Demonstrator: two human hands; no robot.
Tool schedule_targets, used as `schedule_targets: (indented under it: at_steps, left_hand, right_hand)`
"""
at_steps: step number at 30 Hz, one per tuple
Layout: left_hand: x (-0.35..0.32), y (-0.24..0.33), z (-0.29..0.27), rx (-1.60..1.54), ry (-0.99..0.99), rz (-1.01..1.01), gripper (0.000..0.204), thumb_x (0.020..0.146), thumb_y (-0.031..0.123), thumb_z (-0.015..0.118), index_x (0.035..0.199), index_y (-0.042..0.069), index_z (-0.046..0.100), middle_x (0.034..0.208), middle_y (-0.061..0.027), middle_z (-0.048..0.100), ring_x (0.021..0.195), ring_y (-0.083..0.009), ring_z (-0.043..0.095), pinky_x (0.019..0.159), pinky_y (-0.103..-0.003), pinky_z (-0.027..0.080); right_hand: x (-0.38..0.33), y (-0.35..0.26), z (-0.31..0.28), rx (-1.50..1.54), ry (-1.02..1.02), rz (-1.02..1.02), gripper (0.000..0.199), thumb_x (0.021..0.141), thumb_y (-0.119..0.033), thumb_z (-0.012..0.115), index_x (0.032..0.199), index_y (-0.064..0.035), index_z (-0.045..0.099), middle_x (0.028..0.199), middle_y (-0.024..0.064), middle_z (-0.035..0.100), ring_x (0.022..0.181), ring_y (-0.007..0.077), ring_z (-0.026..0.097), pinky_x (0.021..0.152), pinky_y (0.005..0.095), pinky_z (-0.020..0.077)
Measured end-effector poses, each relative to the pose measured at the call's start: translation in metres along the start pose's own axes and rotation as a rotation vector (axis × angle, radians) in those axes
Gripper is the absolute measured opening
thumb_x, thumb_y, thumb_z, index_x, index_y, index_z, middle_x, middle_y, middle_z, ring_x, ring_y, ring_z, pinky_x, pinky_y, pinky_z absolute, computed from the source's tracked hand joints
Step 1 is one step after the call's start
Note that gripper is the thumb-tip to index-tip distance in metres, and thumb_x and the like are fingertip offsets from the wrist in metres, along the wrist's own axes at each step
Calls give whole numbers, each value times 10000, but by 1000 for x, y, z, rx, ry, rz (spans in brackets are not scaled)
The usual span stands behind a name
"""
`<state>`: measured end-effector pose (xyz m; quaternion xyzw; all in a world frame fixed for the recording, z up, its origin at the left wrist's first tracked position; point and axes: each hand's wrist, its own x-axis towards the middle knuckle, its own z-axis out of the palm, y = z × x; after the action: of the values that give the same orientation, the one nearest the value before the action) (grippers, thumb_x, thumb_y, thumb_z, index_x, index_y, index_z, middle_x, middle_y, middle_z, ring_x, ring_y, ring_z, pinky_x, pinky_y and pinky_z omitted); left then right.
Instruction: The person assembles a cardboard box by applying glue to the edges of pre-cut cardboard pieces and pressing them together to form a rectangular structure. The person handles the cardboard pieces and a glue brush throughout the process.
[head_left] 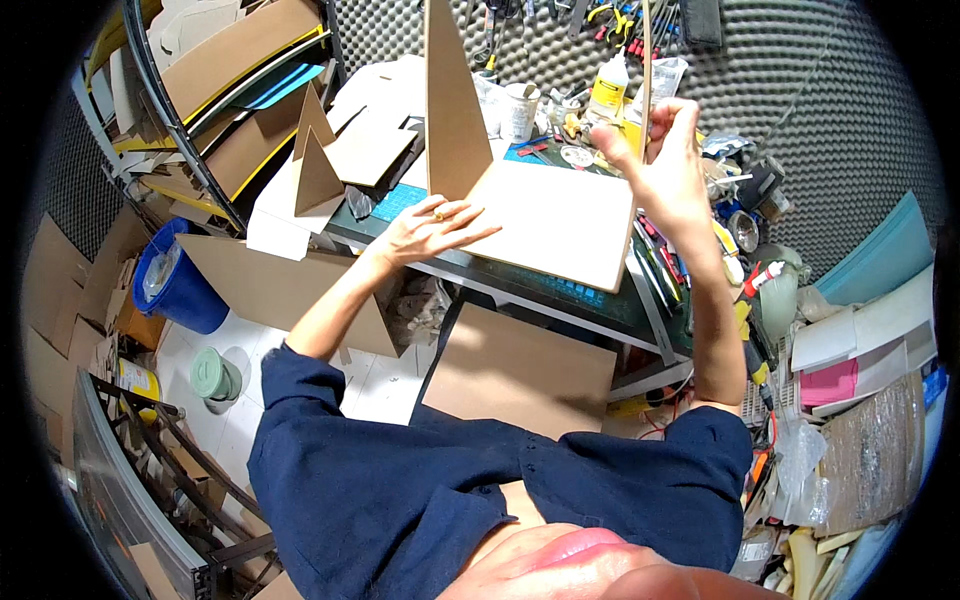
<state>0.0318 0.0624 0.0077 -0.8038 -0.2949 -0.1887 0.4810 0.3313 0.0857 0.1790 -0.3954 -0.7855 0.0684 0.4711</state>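
A pale flat board (560, 225) lies on the workbench. My left hand (435, 228) rests flat on its near left corner, fingers spread. A tall brown triangular board (450, 110) stands upright at the flat board's left edge, just behind that hand. My right hand (665, 165) is raised at the board's right side and pinches the thin edge of another upright panel (647, 70), seen edge-on.
A glue bottle (607, 88), a white cup (520, 110) and small tools crowd the bench behind. A smaller brown triangle (315, 165) stands to the left. A blue bin (180, 285), cardboard sheets (520, 370) and a rack (200, 120) fill the floor at left.
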Motion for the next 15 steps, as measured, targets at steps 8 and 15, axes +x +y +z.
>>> schedule_targets:
  at_steps: [8,15]
  left_hand:
    - [-22,-32,37,88,-231,246,668,861,247,503,1485,219,267,1330,8,506,1159,-110,515,956,-260,371]
    - [-45,-56,85,-52,-285,34,572,885,174,500,1438,247,373,1317,33,544,1233,-124,491,1158,-366,223]
  right_hand:
    - [-42,73,58,21,37,164,243,807,-101,605,935,25,441,775,254,626,747,425,637,681,472,506]
    - [-76,78,121,11,179,197,282,810,-127,618,921,15,401,709,223,584,650,416,616,590,480,495]
